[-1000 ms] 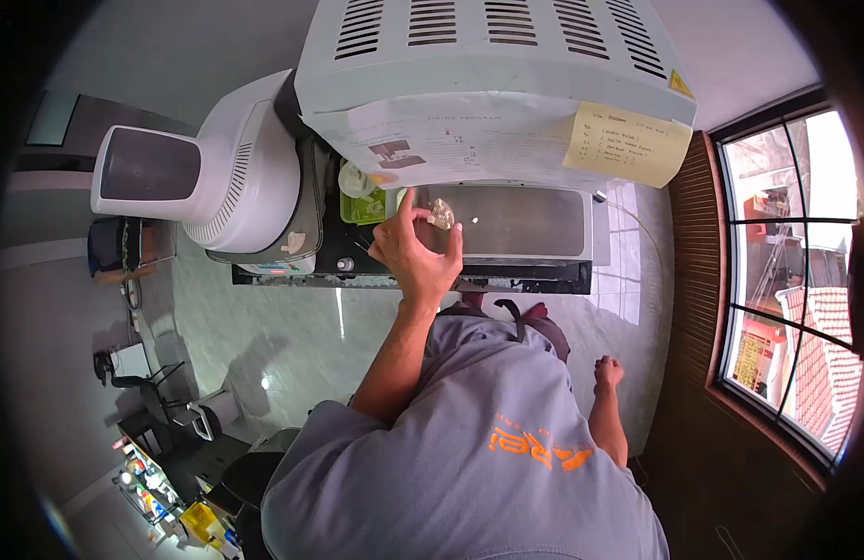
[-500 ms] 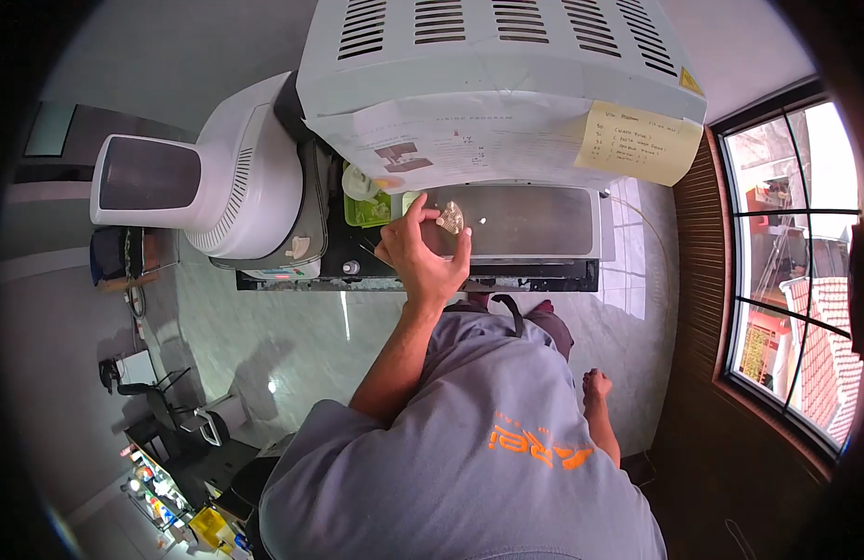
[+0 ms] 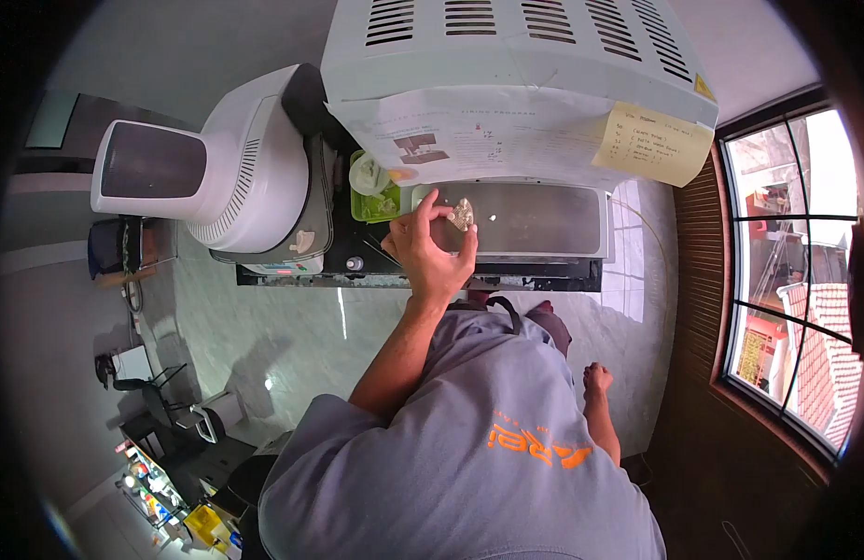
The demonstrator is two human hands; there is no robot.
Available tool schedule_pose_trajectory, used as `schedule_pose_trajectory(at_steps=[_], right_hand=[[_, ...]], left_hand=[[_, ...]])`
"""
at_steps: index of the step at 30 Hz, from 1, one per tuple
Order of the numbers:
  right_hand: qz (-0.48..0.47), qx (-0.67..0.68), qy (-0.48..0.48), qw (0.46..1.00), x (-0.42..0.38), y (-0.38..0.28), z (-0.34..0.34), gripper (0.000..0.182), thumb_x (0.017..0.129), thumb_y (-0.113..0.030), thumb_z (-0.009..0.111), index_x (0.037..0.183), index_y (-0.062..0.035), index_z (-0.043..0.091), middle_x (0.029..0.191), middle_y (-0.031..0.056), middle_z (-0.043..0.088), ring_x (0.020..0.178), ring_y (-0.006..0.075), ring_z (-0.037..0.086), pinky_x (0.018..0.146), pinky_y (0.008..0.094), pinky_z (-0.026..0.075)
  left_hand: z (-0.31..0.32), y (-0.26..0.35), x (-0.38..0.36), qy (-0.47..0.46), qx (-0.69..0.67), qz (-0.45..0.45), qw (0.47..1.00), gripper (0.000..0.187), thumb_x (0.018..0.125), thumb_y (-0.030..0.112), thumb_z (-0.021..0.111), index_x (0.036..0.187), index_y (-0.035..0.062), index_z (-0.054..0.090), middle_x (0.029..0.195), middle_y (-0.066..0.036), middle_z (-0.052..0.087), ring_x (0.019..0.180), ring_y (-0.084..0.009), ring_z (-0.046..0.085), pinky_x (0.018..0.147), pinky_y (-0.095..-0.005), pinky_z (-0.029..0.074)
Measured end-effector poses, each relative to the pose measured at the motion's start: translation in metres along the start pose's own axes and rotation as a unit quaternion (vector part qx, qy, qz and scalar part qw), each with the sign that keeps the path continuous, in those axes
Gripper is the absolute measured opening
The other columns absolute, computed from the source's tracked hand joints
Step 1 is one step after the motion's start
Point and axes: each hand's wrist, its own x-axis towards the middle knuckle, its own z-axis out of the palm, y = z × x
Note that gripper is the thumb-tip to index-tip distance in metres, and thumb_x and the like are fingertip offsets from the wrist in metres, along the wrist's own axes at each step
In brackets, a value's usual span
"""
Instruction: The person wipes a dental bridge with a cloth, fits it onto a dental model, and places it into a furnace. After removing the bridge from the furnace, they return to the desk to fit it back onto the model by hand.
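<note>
My left hand (image 3: 432, 257) is over a grey-topped ledge (image 3: 544, 219), its thumb and fingers closed around a small, shiny, gold-toned fan-shaped piece (image 3: 462, 215). Its exact kind is too small to tell. A tiny white bit (image 3: 493, 217) lies on the ledge just right of the piece. Beside the fingers, on the left, a green basket (image 3: 365, 210) holds a clear round container (image 3: 367, 175). My right hand (image 3: 597, 378) hangs low at my side, fingers curled, with nothing visible in it.
A large vented machine (image 3: 535, 79) with a taped sheet (image 3: 469, 140) and yellow note (image 3: 656, 145) rises behind the ledge. A white machine with a dark screen (image 3: 152, 166) stands left. A small bottle (image 3: 355, 264) sits near the bench edge. A window (image 3: 787, 252) is right.
The gold-toned piece has turned slightly in my left hand. The whole view has shifted a little, so the ledge and machines appear farther right. My right hand stays low.
</note>
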Motion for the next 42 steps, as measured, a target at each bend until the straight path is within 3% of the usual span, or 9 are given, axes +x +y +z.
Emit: schedule_pose_trajectory(at_steps=[15,36,42], right_hand=[[-0.005,0.006,-0.013,1.0,-0.003,0.004,0.001,0.014,0.092,-0.013,0.064,0.087,-0.0011,0.061,0.071,0.0088,0.066,0.055,0.0163,0.06,0.046,0.0285,0.044],[0.003,0.0,-0.015,1.0,-0.008,0.005,0.007,0.012,0.092,-0.014,0.064,0.091,-0.0017,0.062,0.072,0.0089,0.067,0.057,0.0161,0.062,0.046,0.0279,0.045],[-0.004,-0.006,-0.024,1.0,0.003,0.013,0.008,0.012,0.092,-0.014,0.063,0.092,-0.0019,0.063,0.072,0.0086,0.067,0.057,0.0162,0.062,0.047,0.0284,0.046]], left_hand=[[-0.007,-0.002,0.0,-0.001,-0.012,0.033,0.999,0.076,0.075,0.028,0.083,0.143,0.011,0.052,0.104,0.006,0.07,0.104,-0.0181,0.051,0.094,-0.0427,0.029],[-0.023,0.007,0.009,0.007,-0.057,0.078,0.995,0.07,0.071,0.023,0.087,0.133,0.0078,0.059,0.1,0.004,0.072,0.094,-0.0146,0.061,0.095,-0.0391,0.034],[-0.021,0.006,0.011,0.006,-0.099,0.076,0.992,0.07,0.069,0.018,0.088,0.132,0.0056,0.06,0.097,-0.001,0.074,0.087,-0.0171,0.067,0.089,-0.0361,0.044]])
